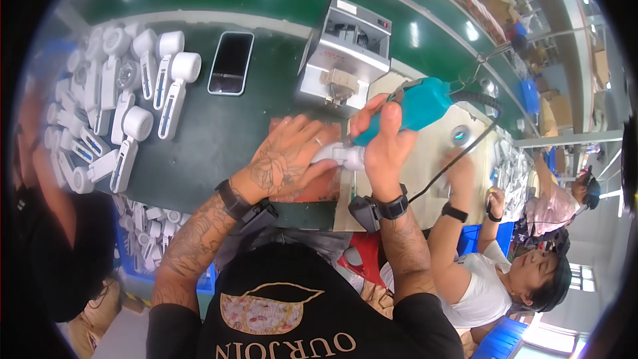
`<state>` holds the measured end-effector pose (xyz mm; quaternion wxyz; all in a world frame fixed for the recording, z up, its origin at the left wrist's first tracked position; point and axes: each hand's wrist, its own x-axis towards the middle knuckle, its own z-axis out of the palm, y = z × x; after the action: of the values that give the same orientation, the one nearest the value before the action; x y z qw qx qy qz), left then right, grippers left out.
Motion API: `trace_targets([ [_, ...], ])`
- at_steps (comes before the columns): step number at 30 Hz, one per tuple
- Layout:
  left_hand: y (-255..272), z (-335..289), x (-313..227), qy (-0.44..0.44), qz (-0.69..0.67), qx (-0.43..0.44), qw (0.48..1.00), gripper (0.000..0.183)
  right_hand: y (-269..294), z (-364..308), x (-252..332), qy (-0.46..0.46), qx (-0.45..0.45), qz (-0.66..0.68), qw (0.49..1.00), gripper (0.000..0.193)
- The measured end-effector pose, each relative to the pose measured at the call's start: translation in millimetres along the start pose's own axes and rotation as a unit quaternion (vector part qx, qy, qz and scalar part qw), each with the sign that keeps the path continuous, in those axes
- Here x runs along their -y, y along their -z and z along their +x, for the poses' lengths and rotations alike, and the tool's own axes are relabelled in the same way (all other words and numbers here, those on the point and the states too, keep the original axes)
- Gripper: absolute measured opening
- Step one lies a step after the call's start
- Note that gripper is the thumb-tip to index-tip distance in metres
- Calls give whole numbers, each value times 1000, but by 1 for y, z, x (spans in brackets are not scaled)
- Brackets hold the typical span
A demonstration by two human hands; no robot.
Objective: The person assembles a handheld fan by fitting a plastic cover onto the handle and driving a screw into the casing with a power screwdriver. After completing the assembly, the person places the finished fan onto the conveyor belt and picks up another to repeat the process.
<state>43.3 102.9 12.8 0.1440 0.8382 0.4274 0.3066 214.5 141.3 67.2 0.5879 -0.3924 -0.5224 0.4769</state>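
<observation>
Right hand (384, 153) grips a teal electric screwdriver (409, 108), its tip hidden; left hand (287, 159), at 9 o'clock, fingers curled, pins a mostly covered white part (345, 154).

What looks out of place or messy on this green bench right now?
A black smartphone lies face up among the work parts, beside a loose, unsorted heap of white plastic devices. Otherwise the left hand steadies a white part under the right hand's teal electric screwdriver.

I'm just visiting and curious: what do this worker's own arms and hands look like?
Both forearms carry dense dark tattoos, and the left hand has a flower design. Each wrist wears a black strap with a small dark device. The left hand shows a thin ring. The right hand is bare. Black short sleeves.
</observation>
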Motion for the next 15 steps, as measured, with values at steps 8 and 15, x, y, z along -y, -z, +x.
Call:
trace_targets([
  [8,8,-3,-3,23,-12,53,998,52,-35,52,-5,154,3,-37,987,41],
  [15,3,0,-4,-4,-19,29,999,48,-28,50,-11,129,-9,16,992,39],
])
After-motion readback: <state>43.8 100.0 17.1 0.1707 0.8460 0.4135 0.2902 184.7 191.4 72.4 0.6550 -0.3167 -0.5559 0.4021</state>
